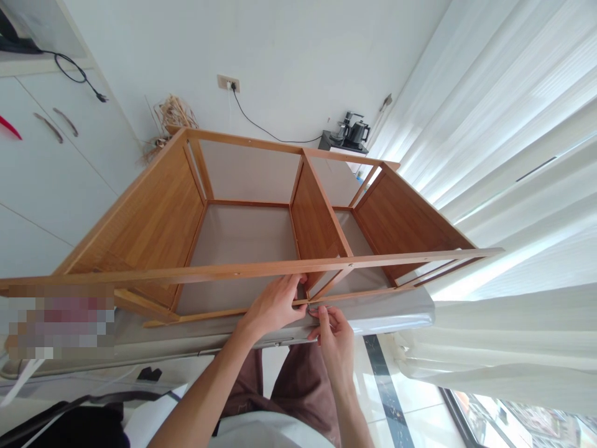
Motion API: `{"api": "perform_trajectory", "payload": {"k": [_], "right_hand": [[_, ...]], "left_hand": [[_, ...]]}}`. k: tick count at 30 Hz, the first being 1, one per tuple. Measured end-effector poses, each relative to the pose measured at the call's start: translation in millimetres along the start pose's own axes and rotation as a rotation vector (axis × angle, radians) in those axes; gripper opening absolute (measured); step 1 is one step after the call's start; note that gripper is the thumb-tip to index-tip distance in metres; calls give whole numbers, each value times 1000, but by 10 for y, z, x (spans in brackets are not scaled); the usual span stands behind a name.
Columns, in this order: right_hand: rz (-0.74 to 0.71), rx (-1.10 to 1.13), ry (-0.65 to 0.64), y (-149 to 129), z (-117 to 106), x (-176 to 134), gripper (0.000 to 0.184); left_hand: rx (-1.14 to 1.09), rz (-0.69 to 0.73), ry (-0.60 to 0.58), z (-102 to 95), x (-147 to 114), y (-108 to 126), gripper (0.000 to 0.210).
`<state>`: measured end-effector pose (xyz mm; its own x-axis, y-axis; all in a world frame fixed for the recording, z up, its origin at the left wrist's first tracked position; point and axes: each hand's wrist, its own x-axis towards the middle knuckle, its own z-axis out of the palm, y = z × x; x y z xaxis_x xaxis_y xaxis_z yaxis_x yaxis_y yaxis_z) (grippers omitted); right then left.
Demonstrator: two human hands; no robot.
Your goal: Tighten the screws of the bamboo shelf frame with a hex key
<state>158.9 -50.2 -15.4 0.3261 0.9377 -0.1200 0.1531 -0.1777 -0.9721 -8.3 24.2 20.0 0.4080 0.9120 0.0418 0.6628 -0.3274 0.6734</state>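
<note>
A wooden furniture frame (186, 274) with side panels and a middle divider panel (317, 214) rests on a grey surface (396, 314) in front of me. My left hand (274, 305) is closed on the frame's near lower rail, beside the foot of the divider; some of its fingers are hidden behind the wood. Just to the right, my right hand (334, 336) pinches a small, thin metal piece (312, 309), apparently a hex key, against the rail at the divider joint. Its far end is too small to make out.
A black kettle (358, 132) stands on a small cabinet at the back. Its cord runs to a wall socket (228, 83). White curtains (504, 137) hang at right, and white cupboards (41, 155) stand at left. Dried stalks (175, 115) are behind the frame's left corner.
</note>
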Motion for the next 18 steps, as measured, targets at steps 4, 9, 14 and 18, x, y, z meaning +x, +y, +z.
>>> {"api": "perform_trajectory", "payload": {"k": [4,9,14,18], "right_hand": [[-16,-13,27,-3,19,-11,47],[-3,-17,49,13,66,9,50],[23,1,64,44,57,17,48],[25,18,73,33,11,-1,46]], "left_hand": [[3,13,4,-3,-3,8,41],[5,4,16,23,1,-13,41],[3,15,22,39,6,-22,41],[5,12,20,34,3,-18,42]]}}
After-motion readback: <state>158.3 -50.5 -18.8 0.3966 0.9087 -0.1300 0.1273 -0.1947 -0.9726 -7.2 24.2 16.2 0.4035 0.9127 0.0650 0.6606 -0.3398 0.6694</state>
